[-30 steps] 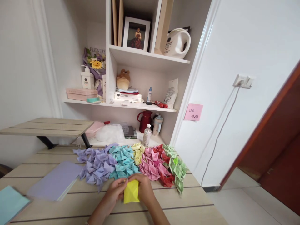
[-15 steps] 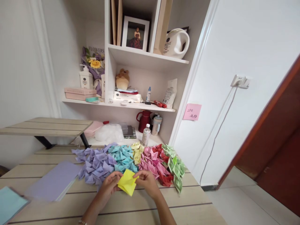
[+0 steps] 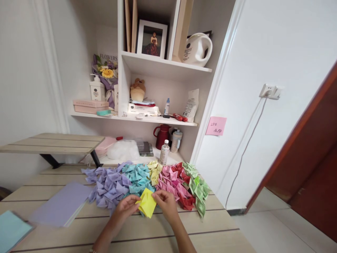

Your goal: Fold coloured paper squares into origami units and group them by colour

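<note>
A bright yellow folded paper [image 3: 147, 204] is held in the air just above the table's front part, roughly diamond-shaped. My left hand [image 3: 128, 206] pinches its left corner. On the opposite corner, the fingers of my right hand [image 3: 165, 203] are closed. Beyond my hands lie heaps of folded paper pieces: purple ones [image 3: 109, 186], blue ones [image 3: 137, 175], pale yellow ones [image 3: 154, 172], pink ones [image 3: 168, 181], red ones [image 3: 187, 202] and green ones [image 3: 200, 193].
Purple paper sheets [image 3: 61, 203] and light blue sheets [image 3: 13, 228] lie at the left. A clear bottle [image 3: 164, 153] stands behind the heaps, near a red jug [image 3: 162, 136]. A small raised table [image 3: 52, 142] stands at the back left, before the white shelves [image 3: 158, 61].
The yellow paper has turned a little and moved slightly right and up, now showing a flatter diamond face. Both hands keep hold of it.
</note>
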